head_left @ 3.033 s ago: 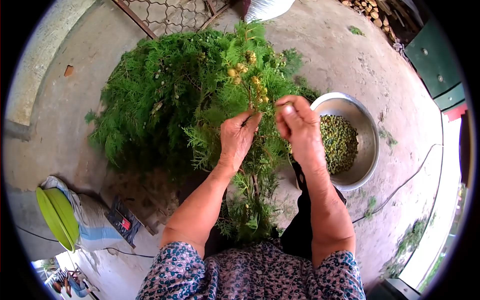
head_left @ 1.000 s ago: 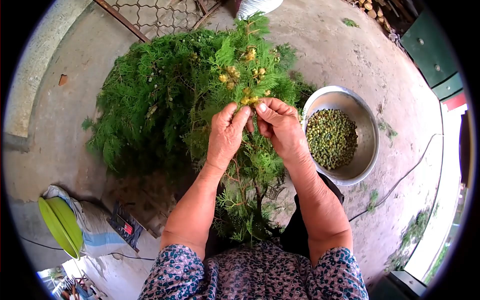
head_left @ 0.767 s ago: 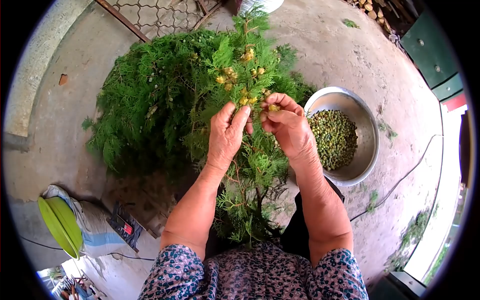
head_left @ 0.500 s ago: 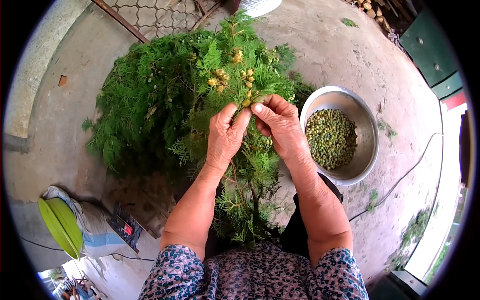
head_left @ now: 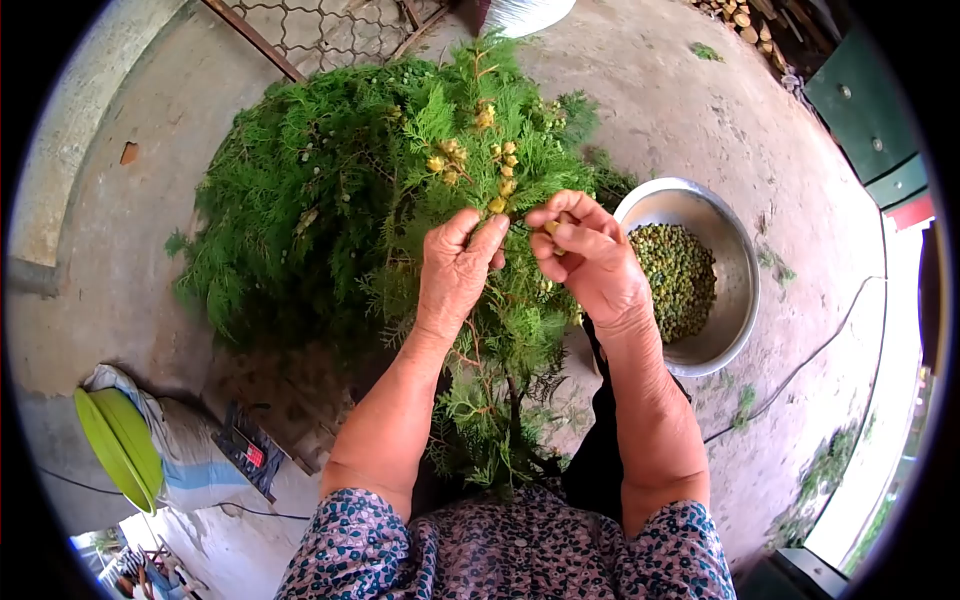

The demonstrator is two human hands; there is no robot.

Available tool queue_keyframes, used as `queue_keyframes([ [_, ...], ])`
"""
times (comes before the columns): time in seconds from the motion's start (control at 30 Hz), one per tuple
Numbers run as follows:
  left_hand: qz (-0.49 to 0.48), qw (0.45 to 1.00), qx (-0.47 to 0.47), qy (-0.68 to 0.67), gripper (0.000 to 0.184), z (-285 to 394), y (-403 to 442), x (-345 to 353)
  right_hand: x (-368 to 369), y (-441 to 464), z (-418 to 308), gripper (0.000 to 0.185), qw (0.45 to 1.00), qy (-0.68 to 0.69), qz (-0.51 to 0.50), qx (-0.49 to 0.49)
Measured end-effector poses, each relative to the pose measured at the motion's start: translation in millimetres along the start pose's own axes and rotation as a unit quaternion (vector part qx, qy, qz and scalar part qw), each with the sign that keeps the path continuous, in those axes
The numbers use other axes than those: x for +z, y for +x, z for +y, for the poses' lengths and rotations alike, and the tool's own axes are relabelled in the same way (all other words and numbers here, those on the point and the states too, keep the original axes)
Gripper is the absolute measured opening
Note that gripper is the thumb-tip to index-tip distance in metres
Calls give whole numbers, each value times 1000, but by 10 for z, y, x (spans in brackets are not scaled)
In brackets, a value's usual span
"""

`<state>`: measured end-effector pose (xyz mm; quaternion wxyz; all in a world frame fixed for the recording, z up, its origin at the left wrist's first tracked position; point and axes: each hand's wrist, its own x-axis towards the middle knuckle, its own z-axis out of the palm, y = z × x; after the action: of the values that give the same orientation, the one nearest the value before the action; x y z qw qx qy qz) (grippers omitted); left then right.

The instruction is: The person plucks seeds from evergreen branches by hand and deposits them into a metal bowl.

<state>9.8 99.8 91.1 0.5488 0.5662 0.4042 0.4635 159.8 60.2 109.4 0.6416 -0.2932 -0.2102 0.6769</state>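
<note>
A leafy conifer branch [head_left: 520, 340] with clusters of yellow-brown cones [head_left: 448, 160] stands up in front of me. My left hand [head_left: 450, 275] is closed in a pinch on a sprig of it, just below a yellow cone [head_left: 497, 205]. To the right of that, my right hand [head_left: 605, 265] is apart from the branch, its curled fingers around a small yellowish cone [head_left: 552, 228]. Beside the right wrist sits a metal bowl [head_left: 742, 300] partly filled with small green and brown cones [head_left: 685, 280]; the wrist hides part of its left side.
A large heap of cut green branches [head_left: 290, 200] lies left of centre. A lime-green basin [head_left: 115, 445] leans by a sack [head_left: 195, 450] at lower left. A cable [head_left: 815, 350] crosses the concrete floor at right, near a dark green cabinet [head_left: 855, 110]. Firewood [head_left: 745, 20] is stacked behind.
My right hand has pulled away from the sprig to the right, toward the bowl, with a small cone in its fingers. My left hand stays on the branch.
</note>
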Motion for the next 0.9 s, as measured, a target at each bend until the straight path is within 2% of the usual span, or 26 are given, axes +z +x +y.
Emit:
queue_keyframes([
  [0.07,-7,998,27,58,22,7,-18,4,-31,-19,-39,7,998,37,-23,-47],
  [0.17,-22,993,69,94,24,-73,-13,-20,-17,12,-95,11,988,-75,52,-125],
  [0.2,-24,994,56,96,24,-54,-20,-12,4,3,-120,11,988,-75,54,-126],
  [0.27,-33,990,58,125,24,-46,-18,-25,75,-2,-144,16,960,-230,97,-125],
  [0.3,-39,985,61,154,24,-43,-18,-28,77,8,-108,16,960,-229,97,-126],
  [0.37,-42,987,60,146,24,0,-28,13,60,27,-19,18,892,-401,43,-205],
  [0.43,-45,988,58,137,24,1,-33,28,51,37,1,19,898,-405,24,-169],
  [0.53,-62,982,73,160,23,-20,-20,15,55,50,8,15,924,-367,85,-69],
  [0.67,-53,982,76,165,22,34,-38,33,-27,117,87,14,913,-386,95,-86],
  [0.73,-50,982,71,166,22,43,-42,45,-78,132,115,14,821,-515,97,-226],
  [0.77,-42,983,77,161,22,34,-37,60,-46,119,134,14,821,-515,97,-226],
  [0.83,-33,984,83,156,22,2,-22,84,58,78,203,14,763,-539,154,-321],
  [0.9,-41,982,104,152,18,-55,-6,87,42,96,279,11,759,-540,178,-317],
])
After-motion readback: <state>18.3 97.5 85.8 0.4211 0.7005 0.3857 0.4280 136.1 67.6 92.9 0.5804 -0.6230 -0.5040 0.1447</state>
